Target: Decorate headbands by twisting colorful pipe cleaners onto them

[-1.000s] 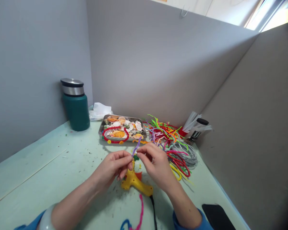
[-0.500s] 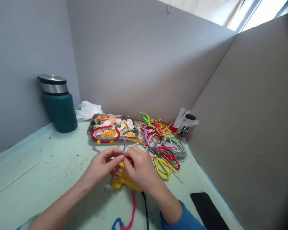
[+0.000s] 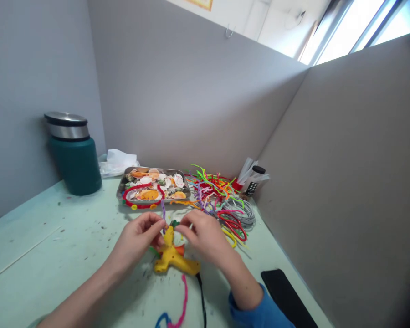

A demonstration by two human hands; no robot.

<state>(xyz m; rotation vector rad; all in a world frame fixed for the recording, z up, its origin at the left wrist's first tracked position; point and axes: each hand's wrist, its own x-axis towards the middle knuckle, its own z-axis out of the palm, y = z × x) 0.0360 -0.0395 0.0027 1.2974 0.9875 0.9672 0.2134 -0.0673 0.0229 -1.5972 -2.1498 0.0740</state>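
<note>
A fuzzy purple pipe cleaner (image 3: 163, 210) stands up from the pinched fingers of my left hand (image 3: 140, 234). My right hand (image 3: 203, 234) has drawn a little apart from it. Its thumb and forefinger are nearly together, and anything between them is too small to make out. Under and between both hands lies a yellow glue gun (image 3: 177, 263) with a black cord. Behind the gun an orange piece (image 3: 180, 249) and a dark green piece (image 3: 175, 223) show in part. Pink (image 3: 185, 296) and blue (image 3: 162, 317) pipe cleaners lie nearer me.
Shells fill a metal tray (image 3: 187, 197), with a red pipe cleaner loop (image 3: 140, 206) at its front. To its right are piled pipe cleaners (image 3: 208, 187) and grey coils (image 3: 246, 214). A green bottle (image 3: 75, 166), a jar (image 3: 253, 182) and a black phone-like slab (image 3: 287, 298) stand or lie around.
My right hand has moved away from my left, opening a gap between the fingertips. The purple pipe cleaner stays with my left hand. The head view has shifted slightly.
</note>
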